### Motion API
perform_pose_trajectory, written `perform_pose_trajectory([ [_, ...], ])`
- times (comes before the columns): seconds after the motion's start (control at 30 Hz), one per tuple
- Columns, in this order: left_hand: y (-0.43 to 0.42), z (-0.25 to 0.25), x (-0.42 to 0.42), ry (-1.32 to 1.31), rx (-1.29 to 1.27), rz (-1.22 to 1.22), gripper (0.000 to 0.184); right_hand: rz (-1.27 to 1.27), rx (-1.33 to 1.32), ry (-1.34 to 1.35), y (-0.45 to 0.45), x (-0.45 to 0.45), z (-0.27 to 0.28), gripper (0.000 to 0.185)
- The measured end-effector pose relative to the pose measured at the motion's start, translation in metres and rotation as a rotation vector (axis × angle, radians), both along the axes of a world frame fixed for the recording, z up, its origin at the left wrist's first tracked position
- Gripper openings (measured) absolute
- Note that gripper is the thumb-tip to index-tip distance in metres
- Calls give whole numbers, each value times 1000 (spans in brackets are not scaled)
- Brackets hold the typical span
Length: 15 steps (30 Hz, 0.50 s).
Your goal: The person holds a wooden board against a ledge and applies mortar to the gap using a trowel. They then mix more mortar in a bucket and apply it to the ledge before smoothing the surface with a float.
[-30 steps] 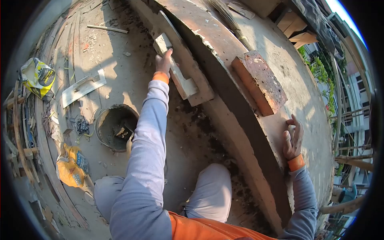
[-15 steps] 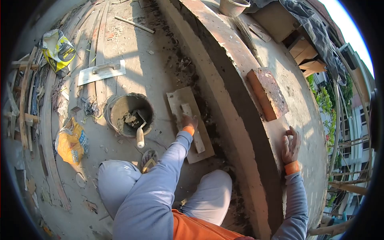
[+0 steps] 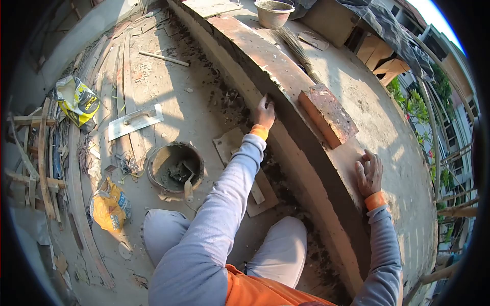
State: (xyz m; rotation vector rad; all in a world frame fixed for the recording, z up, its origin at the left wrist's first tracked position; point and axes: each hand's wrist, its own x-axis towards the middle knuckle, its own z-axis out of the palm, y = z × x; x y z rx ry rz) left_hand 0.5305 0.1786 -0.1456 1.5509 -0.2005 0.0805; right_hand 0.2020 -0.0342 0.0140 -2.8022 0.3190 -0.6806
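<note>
My left hand is at the side face of the long low wall, its fingers drawn together near the dark band of mortar; whether something small is between them is hidden. Below that arm, a wooden float lies on the floor, partly covered by the sleeve. My right hand rests on the wall's top with fingers apart and nothing in it. A red brick sits on the wall between my hands. To the left stands a bucket with mortar and a trowel in it.
A metal trowel with a flat blade, a yellow-black bag, an orange bag and long planks lie at left. Beyond the brick are a straw broom and another bucket. Poles and plants are at right.
My left hand first held the wooden float against the wall, lowered it to the floor, then let go and moved up to the wall's side. My right hand has stayed on the wall's top.
</note>
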Motion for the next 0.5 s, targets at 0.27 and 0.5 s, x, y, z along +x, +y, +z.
perform_pose_trajectory([
  [0.27,0,3,-1,18,-41,12,33,-13,16,-5,-6,0,-5,50],
  [0.5,-3,-10,7,-51,-3,102,22,-13,12,-19,-5,-1,-4,48],
])
